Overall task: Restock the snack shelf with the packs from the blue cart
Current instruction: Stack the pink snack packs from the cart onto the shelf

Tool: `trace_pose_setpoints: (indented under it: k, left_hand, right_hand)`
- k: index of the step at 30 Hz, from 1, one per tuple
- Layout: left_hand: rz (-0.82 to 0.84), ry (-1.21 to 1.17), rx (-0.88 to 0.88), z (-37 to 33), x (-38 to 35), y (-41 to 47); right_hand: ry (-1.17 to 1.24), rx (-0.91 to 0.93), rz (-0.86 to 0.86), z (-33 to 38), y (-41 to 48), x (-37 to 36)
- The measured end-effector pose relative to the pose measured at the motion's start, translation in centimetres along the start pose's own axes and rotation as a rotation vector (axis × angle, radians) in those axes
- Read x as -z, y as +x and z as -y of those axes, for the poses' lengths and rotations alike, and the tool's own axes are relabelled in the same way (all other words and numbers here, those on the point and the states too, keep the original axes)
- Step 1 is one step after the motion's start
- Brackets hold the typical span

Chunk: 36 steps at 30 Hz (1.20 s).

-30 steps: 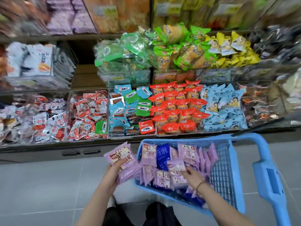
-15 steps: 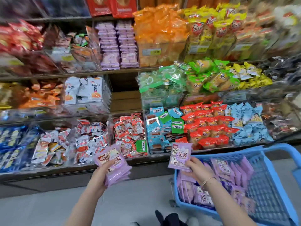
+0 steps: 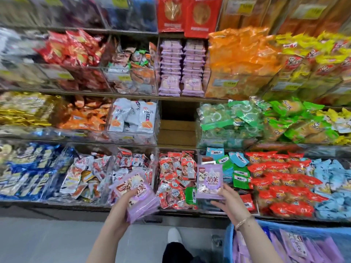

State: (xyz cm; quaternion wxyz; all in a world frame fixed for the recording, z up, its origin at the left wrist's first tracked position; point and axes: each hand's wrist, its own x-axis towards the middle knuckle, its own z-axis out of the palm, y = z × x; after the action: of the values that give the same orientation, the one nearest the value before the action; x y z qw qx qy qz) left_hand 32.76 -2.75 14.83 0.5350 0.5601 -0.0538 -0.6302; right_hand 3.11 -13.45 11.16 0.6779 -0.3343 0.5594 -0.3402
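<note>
My left hand [image 3: 123, 207] grips a stack of purple snack packs [image 3: 136, 194] in front of the lowest shelf. My right hand [image 3: 228, 201] holds a single purple pack [image 3: 209, 180] upright, its printed face toward me. The blue cart [image 3: 245, 226] sits at the bottom right with several more purple packs [image 3: 296, 247] lying in it. Two columns of matching purple packs [image 3: 182, 67] fill a clear bin on the upper shelf, straight ahead and above both hands.
An empty brown shelf bay [image 3: 177, 128] lies directly below the purple bin. Clear bins of red, green, orange, yellow and blue snacks crowd the shelves all around. Grey floor tiles [image 3: 47, 242] lie at the lower left, my white shoe [image 3: 173, 234] between my arms.
My view has tilted up from the cart to the shelves. My right hand lifted one purple pack out of the cart and raised it; my left hand carried its stack up alongside.
</note>
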Motion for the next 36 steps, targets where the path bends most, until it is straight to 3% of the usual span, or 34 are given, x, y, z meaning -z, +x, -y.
trace_pose_setpoints:
  k: [6,11,18,23,31,36]
  left_hand:
    - [-0.064,0.029,-0.106,-5.1,-3.2,5.0]
    - [0.022,-0.036,-0.164,-9.8,-5.0,7.6]
    - [0.030,-0.060,-0.197,-14.9,-5.9,10.5]
    - [0.017,-0.046,-0.264,-18.9,-6.5,12.8]
    - [0.232,-0.054,-0.277,-25.5,-7.7,15.3]
    - [0.349,-0.060,-0.242,-27.5,-7.8,16.5]
  right_hand:
    - [-0.079,0.099,0.084,6.4,6.1,-3.6]
    - [-0.118,0.166,0.145,12.4,10.5,-6.4]
    - [0.022,0.284,0.196,19.6,16.1,-11.8]
    - [0.078,0.330,0.120,23.3,20.2,-15.6]
    - [0.018,0.407,-0.006,27.4,25.8,-20.2]
    - [-0.312,0.407,-0.098,27.7,27.6,-21.8]
